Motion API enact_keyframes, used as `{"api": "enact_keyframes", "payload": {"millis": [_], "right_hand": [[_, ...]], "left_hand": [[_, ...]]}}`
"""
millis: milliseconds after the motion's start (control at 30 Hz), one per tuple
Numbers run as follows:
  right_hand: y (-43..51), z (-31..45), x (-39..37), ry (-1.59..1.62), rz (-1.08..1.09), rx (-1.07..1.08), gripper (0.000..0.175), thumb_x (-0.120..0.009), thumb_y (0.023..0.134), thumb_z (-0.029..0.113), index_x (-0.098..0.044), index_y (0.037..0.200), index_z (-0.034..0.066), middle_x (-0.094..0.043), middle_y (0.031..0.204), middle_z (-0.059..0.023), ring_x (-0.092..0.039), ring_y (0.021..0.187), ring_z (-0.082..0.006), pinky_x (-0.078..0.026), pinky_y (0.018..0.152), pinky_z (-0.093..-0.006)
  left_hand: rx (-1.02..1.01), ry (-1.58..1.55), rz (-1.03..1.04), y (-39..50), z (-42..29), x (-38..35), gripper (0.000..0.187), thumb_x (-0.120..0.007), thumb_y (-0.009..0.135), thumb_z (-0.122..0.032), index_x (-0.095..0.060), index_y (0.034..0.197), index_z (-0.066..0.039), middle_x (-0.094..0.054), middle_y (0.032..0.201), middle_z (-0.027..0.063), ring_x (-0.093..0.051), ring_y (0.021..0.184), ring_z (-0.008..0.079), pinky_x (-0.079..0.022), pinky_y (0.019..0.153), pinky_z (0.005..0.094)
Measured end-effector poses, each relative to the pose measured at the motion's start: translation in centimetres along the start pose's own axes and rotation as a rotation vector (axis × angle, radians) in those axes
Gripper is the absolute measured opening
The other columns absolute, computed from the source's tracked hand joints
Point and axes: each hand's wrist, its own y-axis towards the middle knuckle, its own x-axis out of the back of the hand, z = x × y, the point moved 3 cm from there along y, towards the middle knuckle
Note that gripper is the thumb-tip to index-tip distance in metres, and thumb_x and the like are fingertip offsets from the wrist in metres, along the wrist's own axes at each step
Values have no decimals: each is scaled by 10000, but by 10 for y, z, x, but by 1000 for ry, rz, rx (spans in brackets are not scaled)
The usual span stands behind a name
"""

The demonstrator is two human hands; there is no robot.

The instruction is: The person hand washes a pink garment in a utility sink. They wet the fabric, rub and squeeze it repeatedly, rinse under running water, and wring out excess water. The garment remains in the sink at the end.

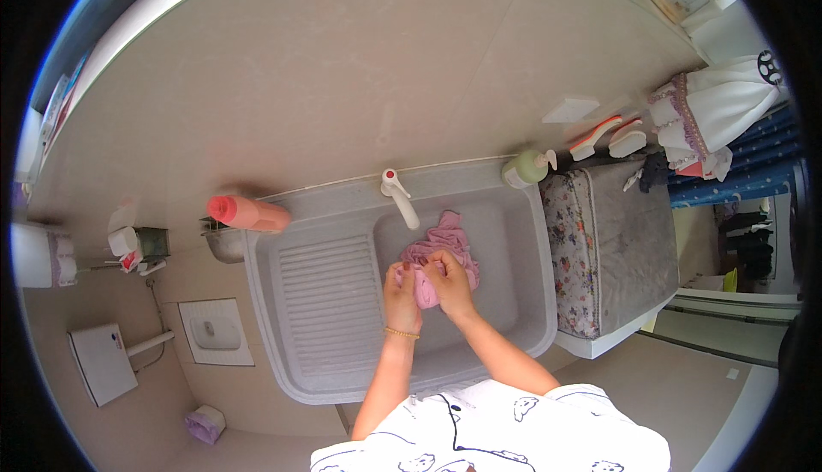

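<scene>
Both my hands grip a bunched pink cloth (449, 239) over the basin of a grey laundry sink (514, 253). My left hand (402, 302) pinches it on the left, with a beaded bracelet (402, 333) at the wrist. On the right, my right hand (453, 286) holds the same cloth, its fingertips close to those of the left. Part of the cloth trails away from me onto the basin floor. A white faucet (401, 199) with a red dot reaches over the basin just beyond the cloth; I see no water running from it.
The sink's ribbed washboard (331, 305) lies left of the basin. A pink bottle (249, 213) stands at the back left rim, a green pump bottle (526, 169) at the back right. Right of the sink is a fabric-covered appliance (632, 247); two brushes (596, 139) hang above it.
</scene>
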Motion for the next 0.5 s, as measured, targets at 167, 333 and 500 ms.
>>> {"api": "enact_keyframes", "payload": {"millis": [167, 333, 500], "right_hand": [[-10, 35, -14, -371, 84, 716, 146, -703, 850, 140, -616, 808, 31, -587, 678, -74, -559, 562, -203, -446, 554, -319], [10, 31, -14, -531, -54, 446, 156, -702, 843, 210, -637, 762, 94, -588, 622, -122, -607, 529, -281, -434, 473, -398], [13, 23, -6, -580, -158, 343, 183, -653, 877, 233, -619, 744, 111, -582, 607, -119, -565, 480, -293, -395, 439, -420]], "left_hand": [[-50, 399, 37, 6, -2, -7, 223, -478, 1029, -255, -581, 966, -67, -584, 882, -11, -581, 809, 104, -478, 691, 267], [273, -83, -196, 2, 14, -34, 237, -470, 1021, -263, -587, 958, -67, -574, 845, -6, -577, 766, 109, -464, 656, 280], [129, 316, -60, 9, 22, -15, 241, -499, 1004, -273, -592, 1007, -51, -580, 847, -28, -583, 769, 111, -455, 649, 289]]}}
